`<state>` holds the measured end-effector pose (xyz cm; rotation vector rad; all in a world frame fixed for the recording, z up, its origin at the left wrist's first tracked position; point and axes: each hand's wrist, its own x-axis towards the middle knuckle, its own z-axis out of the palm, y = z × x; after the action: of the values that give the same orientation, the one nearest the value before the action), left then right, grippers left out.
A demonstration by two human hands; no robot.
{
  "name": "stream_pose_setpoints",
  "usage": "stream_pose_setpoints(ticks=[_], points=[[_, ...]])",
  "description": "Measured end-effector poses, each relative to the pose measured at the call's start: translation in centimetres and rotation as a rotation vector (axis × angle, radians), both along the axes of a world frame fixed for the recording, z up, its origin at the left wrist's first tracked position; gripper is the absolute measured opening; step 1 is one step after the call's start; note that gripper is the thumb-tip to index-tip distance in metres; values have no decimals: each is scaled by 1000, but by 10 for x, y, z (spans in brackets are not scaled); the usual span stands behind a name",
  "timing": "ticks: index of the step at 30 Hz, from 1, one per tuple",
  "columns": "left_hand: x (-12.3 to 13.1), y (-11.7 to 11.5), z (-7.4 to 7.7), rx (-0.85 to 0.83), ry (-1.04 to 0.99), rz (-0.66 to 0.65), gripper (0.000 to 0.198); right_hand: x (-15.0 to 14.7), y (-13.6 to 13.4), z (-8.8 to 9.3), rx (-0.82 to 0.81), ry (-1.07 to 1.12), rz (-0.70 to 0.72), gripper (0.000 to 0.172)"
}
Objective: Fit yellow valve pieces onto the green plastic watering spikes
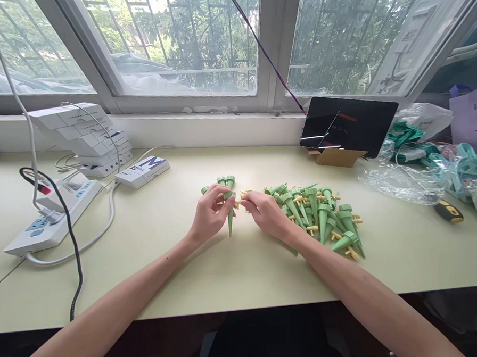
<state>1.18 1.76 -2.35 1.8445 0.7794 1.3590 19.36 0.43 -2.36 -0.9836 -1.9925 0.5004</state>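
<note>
Pale green desk point(227, 275) under a window, heap of green spikes point(324, 216) right of centre, white power strip point(52, 220) and stacked white boxes point(84, 136) at left, dark tablet point(347, 125) on a cardboard stand, plastic bags point(406, 183) at right.

Green spikes point(324, 216) look like matt plastic; table point(243, 274) smooth, matt; tablet point(347, 124) glossy.

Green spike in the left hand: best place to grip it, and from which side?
Probably the wide collar end of the green spike, pinched from the left, as the left hand does now. The body tapers to a thin tip pointing toward the camera, and the right hand is at the yellow valve side.
</note>
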Motion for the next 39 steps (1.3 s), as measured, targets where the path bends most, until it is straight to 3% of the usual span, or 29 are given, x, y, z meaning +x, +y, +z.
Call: stream_pose_setpoints(ticks=[6, 14, 24, 33, 39], points=[[0, -1, 0, 9, 6, -4, 9, 1, 0, 1, -17, -56, -30, 34], [3, -2, 4, -35, 1, 50, 14, 0, -2, 0, -18, 18, -56, 13], [2, -2, 1, -37, -3, 26, 17, 1, -2, 1, -28, -25, -25, 13], [1, -2, -1, -28, 26, 2, 14, -1, -2, 3, -13, -77, -54, 29], [3, -3, 3, -62, 10, 40, 17, 0, -3, 3, -35, -19, -31, 18]])
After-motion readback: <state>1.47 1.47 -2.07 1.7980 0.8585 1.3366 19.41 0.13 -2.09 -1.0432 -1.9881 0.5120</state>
